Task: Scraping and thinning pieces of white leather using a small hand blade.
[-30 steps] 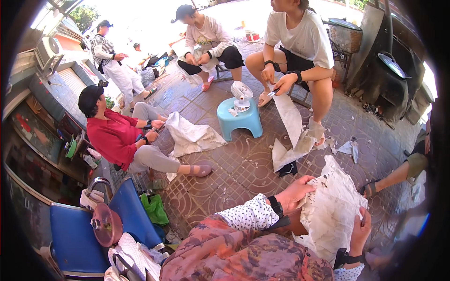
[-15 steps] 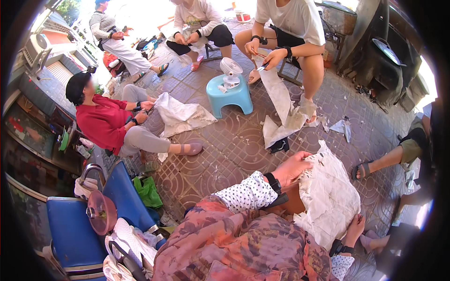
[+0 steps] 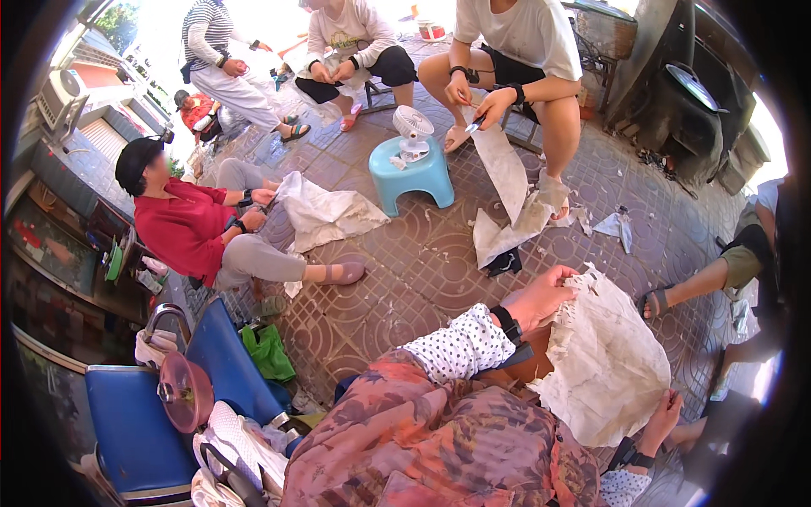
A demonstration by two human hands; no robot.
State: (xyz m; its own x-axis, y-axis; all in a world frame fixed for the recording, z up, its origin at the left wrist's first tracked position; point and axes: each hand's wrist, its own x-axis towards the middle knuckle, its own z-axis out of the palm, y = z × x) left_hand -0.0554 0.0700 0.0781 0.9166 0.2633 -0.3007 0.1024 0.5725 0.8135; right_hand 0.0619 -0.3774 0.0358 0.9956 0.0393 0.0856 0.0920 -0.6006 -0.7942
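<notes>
A worn, off-white piece of cloth with ragged edges is stretched out between my hands, over my lap. Its upper left edge is pinched in the fingers of my left hand, where the border looks torn and holed. At the cloth's lower right edge, the closed fingers of my right hand hold the fabric. Part of my legs is hidden beneath it.
Ahead stands a light blue stool carrying a small white fan. Seated co-workers handle similar cloth. Scraps and a long cloth strip lie about. Blue chairs with a pink basket are at left.
The cloth has moved to the right with both hands and looks flatter and more spread. A standing person in the background has shifted to the right.
</notes>
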